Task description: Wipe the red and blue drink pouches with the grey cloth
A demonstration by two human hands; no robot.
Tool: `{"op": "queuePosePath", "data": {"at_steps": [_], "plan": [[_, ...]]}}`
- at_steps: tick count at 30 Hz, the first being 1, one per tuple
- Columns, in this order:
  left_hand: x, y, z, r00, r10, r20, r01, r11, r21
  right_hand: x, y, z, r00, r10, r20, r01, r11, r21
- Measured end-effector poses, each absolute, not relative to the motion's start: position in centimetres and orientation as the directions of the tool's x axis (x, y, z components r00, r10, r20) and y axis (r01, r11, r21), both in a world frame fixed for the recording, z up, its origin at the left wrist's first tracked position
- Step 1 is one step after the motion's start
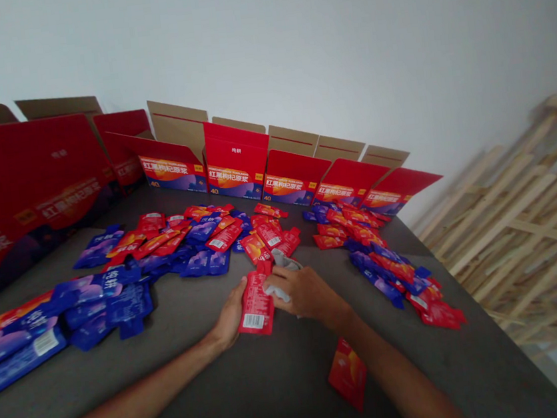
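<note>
My left hand (233,313) grips a red pouch (256,305) by its left edge, barcode side up. My right hand (303,291) is closed around a crumpled grey-white cloth (284,262), which rests against the pouch's upper right side. Just beyond both hands lies a loose pile of red pouches (266,234), mixed with blue pouches (204,261). A single red pouch (348,375) lies on the table, partly behind my right forearm.
Open red cartons (238,166) with raised brown flaps line the table's back; a larger red carton (29,190) stands left. Blue pouches (103,303) lie left, and a mixed row of pouches (384,257) runs along the right. Wooden pallets (522,228) stand beyond the right edge.
</note>
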State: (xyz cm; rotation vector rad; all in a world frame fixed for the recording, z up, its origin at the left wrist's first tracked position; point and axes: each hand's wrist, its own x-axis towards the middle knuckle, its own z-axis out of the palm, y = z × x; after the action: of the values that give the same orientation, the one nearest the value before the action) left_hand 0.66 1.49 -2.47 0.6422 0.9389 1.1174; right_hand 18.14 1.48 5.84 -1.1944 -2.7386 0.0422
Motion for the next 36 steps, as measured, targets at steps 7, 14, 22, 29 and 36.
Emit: {"op": "queuePosePath", "data": {"at_steps": [7,14,22,29,36], "plan": [[0.7,1.6,-2.3,0.159,0.931,-0.327,-0.534,0.36,0.765,18.3,1.7,5.8,-0.68,0.722,0.128,0.706,0.692,-0.15],[0.6,1.7,-2.3,0.126,0.925,-0.358,-0.553,0.365,0.749,18.0,0.4,6.0,-0.796,0.604,0.04,0.576,0.776,-0.257],[0.6,1.7,-2.3,0.146,0.946,-0.289,-0.511,0.322,0.797,18.0,1.8,5.1,-0.313,0.929,0.196,0.887,0.359,-0.29],[0.5,1.4,-2.7,0.152,0.955,-0.256,-0.381,0.296,0.876,18.6,3.1,3.4,-0.45,0.889,0.087,0.684,0.406,-0.606],[0.2,1.8,-2.3,0.446,0.89,-0.093,-0.439,0.308,0.844,21.9,3.3,7.6,-0.336,0.921,0.198,0.618,0.374,-0.691]]}}
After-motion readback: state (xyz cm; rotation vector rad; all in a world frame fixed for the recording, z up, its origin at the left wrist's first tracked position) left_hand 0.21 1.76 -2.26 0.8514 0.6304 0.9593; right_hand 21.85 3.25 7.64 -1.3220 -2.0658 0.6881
